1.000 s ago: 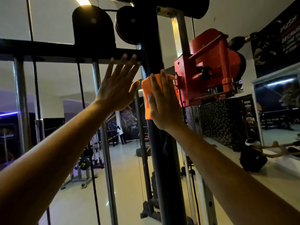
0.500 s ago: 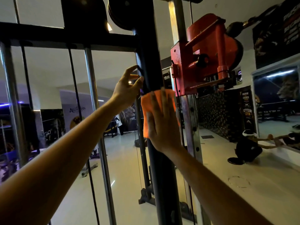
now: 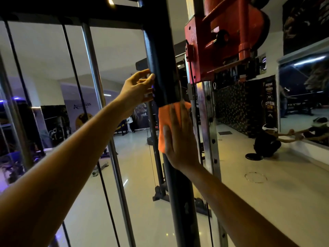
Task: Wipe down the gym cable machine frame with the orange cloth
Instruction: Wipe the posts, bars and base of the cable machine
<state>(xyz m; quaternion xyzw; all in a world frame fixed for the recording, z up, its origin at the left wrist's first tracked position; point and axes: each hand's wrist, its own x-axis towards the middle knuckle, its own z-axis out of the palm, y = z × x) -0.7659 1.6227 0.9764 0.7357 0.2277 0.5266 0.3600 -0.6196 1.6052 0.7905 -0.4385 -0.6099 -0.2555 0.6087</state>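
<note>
Two bare hands reach forward to the black upright post [image 3: 160, 68] of the cable machine frame. The right hand [image 3: 179, 138] lies flat with straight fingers [image 3: 173, 118] against the near face of the post, pressing the orange cloth [image 3: 164, 125] onto it; the cloth is pinned between palm and post, its left edge and top corner showing past the hand. The left hand [image 3: 138, 90] is higher and to the left, its fingers loosely curled at the left edge of the post with the fingertips touching the metal; whether it truly grips the post cannot be told. A black crossbar [image 3: 71, 15] runs left from the top of the post, with chrome guide rods [image 3: 92, 68] and thin black cables [image 3: 71, 50] hanging below it. Just right of the post stands a perforated chrome rail [image 3: 209, 122] carrying a red pulley carriage [image 3: 222, 41] above the cloth. Far to the right, a person in dark clothes [image 3: 267, 141] crouches on the pale floor [image 3: 267, 193] beside a wall mirror [image 3: 302, 95], near a black gym banner [image 3: 269, 102].
</note>
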